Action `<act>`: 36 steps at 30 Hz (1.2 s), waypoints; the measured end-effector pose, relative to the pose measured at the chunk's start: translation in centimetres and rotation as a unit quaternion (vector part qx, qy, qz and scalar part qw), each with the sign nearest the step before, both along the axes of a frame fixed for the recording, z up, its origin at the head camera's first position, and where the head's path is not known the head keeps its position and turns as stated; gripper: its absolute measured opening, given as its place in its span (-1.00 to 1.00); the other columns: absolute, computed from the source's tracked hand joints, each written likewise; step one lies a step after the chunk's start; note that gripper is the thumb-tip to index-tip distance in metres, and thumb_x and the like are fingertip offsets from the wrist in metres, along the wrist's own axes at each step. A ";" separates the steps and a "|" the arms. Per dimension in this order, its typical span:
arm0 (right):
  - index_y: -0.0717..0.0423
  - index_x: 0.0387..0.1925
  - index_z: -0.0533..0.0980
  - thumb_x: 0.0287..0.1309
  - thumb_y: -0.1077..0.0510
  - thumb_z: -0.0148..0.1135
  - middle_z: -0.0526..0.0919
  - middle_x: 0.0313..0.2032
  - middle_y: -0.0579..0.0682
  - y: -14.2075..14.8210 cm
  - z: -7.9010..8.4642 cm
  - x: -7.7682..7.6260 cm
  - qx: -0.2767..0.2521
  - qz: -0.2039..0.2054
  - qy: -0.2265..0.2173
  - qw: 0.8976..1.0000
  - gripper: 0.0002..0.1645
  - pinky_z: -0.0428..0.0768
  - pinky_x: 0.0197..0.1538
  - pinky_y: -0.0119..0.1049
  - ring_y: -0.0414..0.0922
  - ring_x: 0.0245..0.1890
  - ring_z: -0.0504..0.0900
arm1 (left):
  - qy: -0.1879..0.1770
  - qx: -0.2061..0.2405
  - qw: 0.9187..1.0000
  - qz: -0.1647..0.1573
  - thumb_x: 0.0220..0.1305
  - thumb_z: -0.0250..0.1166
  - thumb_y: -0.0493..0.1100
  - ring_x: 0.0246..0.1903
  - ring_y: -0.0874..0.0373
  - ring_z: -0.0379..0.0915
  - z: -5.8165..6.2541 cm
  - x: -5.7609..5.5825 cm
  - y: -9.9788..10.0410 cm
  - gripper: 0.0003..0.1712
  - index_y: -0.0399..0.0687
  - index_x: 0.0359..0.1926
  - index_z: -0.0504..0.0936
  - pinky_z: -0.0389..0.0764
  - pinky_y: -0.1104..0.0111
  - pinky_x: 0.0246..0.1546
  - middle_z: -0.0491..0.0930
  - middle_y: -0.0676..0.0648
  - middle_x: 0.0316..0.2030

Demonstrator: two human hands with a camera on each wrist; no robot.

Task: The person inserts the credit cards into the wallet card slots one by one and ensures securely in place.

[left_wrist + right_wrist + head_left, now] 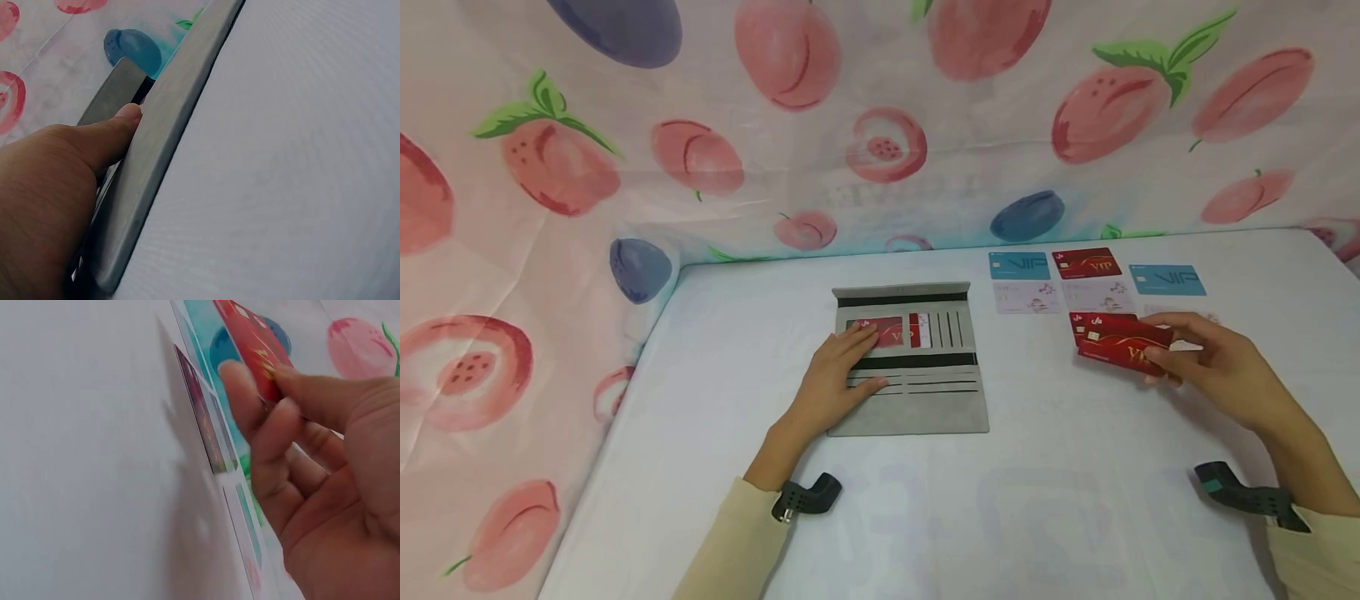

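Observation:
A grey card wallet [910,417] lies unfolded in the middle of the table, with several slots. Two red-and-white cards sit in its upper slots, among them a red VIP card [891,332]. My left hand [823,383] rests on the wallet's left side, fingers extended over the upper slots; in the left wrist view its thumb [122,128] lies along the wallet's edge. Between thumb and fingers, my right hand [1225,358] pinches a red VIP card [1123,346] by its right end, raised off the table. Behind it, another red card [1078,321] lies on the table, partly covered in the head view.
At the back right lie several cards in rows: a blue VIP card [1018,266], a red one [1086,263], another blue one [1167,280], and pale cards [1027,297] below them. A fruit-patterned cloth [880,83] rises behind the white table [1037,517].

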State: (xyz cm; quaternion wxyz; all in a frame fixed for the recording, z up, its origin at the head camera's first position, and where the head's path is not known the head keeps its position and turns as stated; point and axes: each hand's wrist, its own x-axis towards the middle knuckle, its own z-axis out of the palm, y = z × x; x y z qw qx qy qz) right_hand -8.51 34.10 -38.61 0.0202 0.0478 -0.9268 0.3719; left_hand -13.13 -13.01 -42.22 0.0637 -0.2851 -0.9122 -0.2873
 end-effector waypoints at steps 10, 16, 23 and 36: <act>0.05 0.36 0.29 0.31 0.13 0.16 0.35 0.17 0.24 -2.8 0.9 -1.3 -0.018 -0.003 0.003 1.000 -0.39 0.48 -0.32 -0.69 0.17 0.05 0.37 | 0.000 0.002 1.000 -0.004 0.16 0.38 0.05 0.38 -0.04 0.05 -0.3 0.0 -0.2 -0.22 -0.22 0.32 0.38 0.00 0.00 0.37 0.31 -0.12 0.32; -0.04 0.41 0.23 0.32 0.06 0.15 0.41 0.10 0.20 -4.5 1.5 -2.1 -0.040 0.007 -0.018 0.999 -0.34 0.56 -0.27 -0.58 0.14 -0.03 0.47 | -0.011 -0.007 1.000 -0.002 0.14 0.37 0.10 0.39 0.00 0.02 -0.3 -0.1 -0.1 -0.18 -0.19 0.33 0.36 -0.03 0.05 0.38 0.30 -0.09 0.34; -0.12 0.35 0.29 0.30 -0.03 0.17 0.51 -0.01 0.13 -6.9 2.1 -3.0 -0.057 0.002 -0.022 0.998 -0.38 0.56 -0.25 -0.56 -0.20 -0.14 0.56 | -0.019 -0.021 1.000 0.001 0.06 0.41 0.17 0.40 0.00 0.00 -0.3 -0.2 -0.1 -0.08 -0.19 0.34 0.35 -0.05 0.07 0.39 0.28 -0.09 0.35; -0.06 0.31 0.37 0.20 -0.14 0.26 0.57 -0.09 0.12 -10.9 1.6 -4.6 -0.089 0.010 -0.032 0.995 -0.32 0.58 -0.24 -0.48 0.01 -0.08 0.54 | -0.013 -0.021 1.000 -0.001 0.00 0.46 0.15 0.40 0.00 0.00 0.0 -0.1 -0.1 -0.05 -0.21 0.34 0.35 -0.01 0.05 0.38 0.29 -0.09 0.34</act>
